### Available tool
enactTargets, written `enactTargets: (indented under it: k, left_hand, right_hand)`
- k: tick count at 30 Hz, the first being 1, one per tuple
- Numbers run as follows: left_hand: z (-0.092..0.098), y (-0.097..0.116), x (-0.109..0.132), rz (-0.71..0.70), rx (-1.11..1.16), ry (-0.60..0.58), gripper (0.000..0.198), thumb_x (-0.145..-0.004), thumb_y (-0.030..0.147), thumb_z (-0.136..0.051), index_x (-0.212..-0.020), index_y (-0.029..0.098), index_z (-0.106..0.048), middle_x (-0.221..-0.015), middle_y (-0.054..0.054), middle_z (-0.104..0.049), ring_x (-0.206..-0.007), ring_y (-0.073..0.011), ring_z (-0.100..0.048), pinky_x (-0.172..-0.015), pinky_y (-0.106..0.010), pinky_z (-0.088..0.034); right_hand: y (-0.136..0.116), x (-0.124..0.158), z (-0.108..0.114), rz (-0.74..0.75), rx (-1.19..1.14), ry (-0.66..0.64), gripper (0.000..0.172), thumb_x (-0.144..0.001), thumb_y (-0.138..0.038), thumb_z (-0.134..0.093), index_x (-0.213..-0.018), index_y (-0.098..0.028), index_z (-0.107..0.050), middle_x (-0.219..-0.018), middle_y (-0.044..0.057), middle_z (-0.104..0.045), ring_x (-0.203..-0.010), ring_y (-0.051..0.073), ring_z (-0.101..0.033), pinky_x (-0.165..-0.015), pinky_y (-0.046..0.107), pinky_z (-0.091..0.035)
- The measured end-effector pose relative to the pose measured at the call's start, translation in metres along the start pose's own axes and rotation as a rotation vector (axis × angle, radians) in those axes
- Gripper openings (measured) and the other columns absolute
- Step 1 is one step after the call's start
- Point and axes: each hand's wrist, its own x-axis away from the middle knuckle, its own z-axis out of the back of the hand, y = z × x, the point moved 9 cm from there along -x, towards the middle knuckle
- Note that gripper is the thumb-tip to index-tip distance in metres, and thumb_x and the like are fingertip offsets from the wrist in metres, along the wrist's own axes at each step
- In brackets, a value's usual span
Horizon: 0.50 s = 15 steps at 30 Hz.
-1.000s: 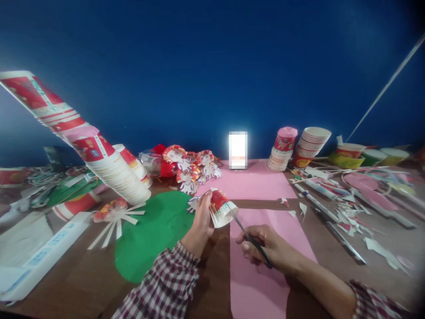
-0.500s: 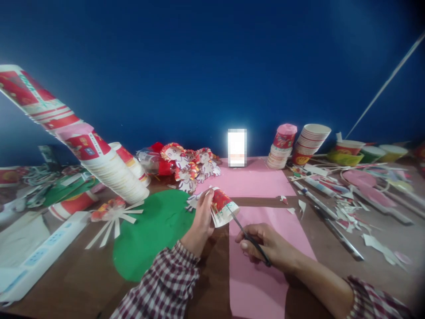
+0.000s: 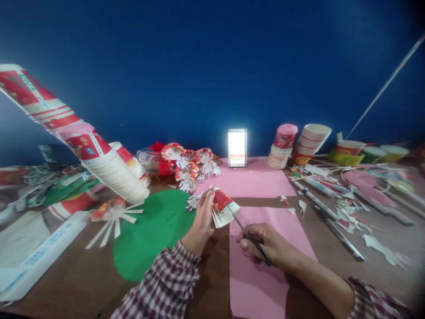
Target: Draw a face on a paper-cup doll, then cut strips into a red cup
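Note:
My left hand [image 3: 203, 217] is closed round a red and white paper cup [image 3: 225, 206], tilted on its side with its open end towards the right. Slits run along part of the cup's wall, leaving narrow strips near my fingers. In my right hand [image 3: 265, 246] is a pair of dark-handled scissors [image 3: 249, 237], whose blades reach the cup's rim. Beneath the right hand lies a sheet of pink paper [image 3: 259, 288]. A round green sheet [image 3: 149, 235] is to the left of my left hand.
A leaning stack of paper cups [image 3: 116, 173] rises at the left, beside a white power strip [image 3: 46, 254]. Paper dolls [image 3: 186, 166] stand behind the cup. Further cup stacks [image 3: 312, 139] are at the back right, with paper scraps [image 3: 352, 212] and a silver rod [image 3: 341, 239] nearer.
The cup and both hands have shifted very slightly to the right. The scissors stay at the cup's rim; everything else looks the same.

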Motion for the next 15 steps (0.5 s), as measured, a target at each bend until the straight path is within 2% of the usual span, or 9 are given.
enactTargets:
  k: [5, 15]
  left_hand:
    - [-0.0009, 0.0015, -0.0004, -0.018, 0.030, -0.016, 0.030, -0.069, 0.035, -0.070, -0.088, 0.019, -0.055, -0.073, 0.002, -0.059, -0.060, -0.0109, -0.057, -0.062, -0.025, -0.046]
    - [-0.0076, 0.0007, 0.0006, 0.032, 0.050, -0.031, 0.030, -0.069, 0.041, -0.069, -0.077, 0.018, -0.051, -0.065, 0.003, -0.058, -0.054, -0.0107, -0.056, -0.061, -0.025, -0.046]
  right_hand:
    - [0.0011, -0.0005, 0.0000, -0.003, 0.019, 0.010, 0.036, -0.079, -0.051, -0.060, -0.082, -0.015, -0.056, -0.058, -0.003, -0.053, -0.043, 0.008, -0.049, -0.041, 0.019, -0.042]
    - [0.0000, -0.0002, -0.0005, -0.007, 0.007, -0.006, 0.039, -0.078, -0.053, -0.060, -0.085, -0.015, -0.057, -0.058, -0.002, -0.053, -0.044, 0.009, -0.049, -0.042, 0.021, -0.042]
